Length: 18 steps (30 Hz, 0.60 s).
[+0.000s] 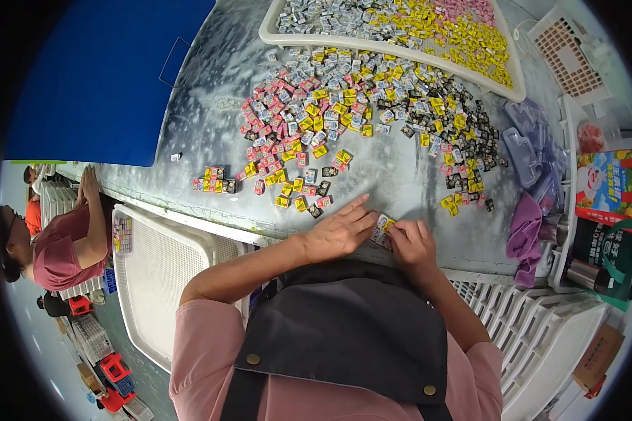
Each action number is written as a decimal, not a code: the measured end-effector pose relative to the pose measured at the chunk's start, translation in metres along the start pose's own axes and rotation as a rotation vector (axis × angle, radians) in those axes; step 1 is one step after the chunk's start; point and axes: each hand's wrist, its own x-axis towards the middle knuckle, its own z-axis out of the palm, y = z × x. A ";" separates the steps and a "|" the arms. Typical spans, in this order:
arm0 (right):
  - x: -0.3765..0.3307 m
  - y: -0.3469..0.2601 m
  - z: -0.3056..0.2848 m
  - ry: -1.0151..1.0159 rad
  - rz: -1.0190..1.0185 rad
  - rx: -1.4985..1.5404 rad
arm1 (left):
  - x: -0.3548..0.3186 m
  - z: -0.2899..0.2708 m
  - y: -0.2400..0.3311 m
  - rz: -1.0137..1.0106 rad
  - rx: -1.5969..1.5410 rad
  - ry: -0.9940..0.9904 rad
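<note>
At the near edge of the table, a small block of tiny printed pieces (382, 231), white with some yellow, lies between my two hands. My right hand (413, 247) has its fingers bent and closed on the right side of this block. Along the left side rests my left hand (340, 229), its fingers stretched out toward the far right and the thumb side close to the block. Loose tiny pieces (281, 151) in pink, yellow, white and black spread over the table beyond my hands. A neat grouped block of such pieces (215, 180) sits to the left.
A white tray (400, 49) of sorted tiny pieces stands at the back. Purple plastic parts (530, 144) and a purple cloth (525, 235) lie at the right. A blue board (105, 77) covers the far left. White trays (161, 274) stand below; another person (74, 245) is at the left.
</note>
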 end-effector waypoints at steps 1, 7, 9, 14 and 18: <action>-0.004 0.002 0.000 -0.015 -0.027 -0.022 | -0.003 0.001 0.001 0.031 0.039 -0.002; 0.008 -0.004 -0.004 -0.016 -0.156 -0.124 | -0.008 0.003 0.005 -0.003 0.107 0.002; 0.008 -0.001 -0.006 -0.049 -0.187 -0.160 | -0.007 0.004 0.007 -0.031 0.038 0.021; -0.009 0.013 -0.018 0.093 0.213 0.129 | -0.012 -0.011 0.019 -0.292 -0.152 0.160; -0.033 0.006 -0.029 -0.078 0.682 0.501 | -0.029 -0.022 0.024 -0.670 -0.169 0.208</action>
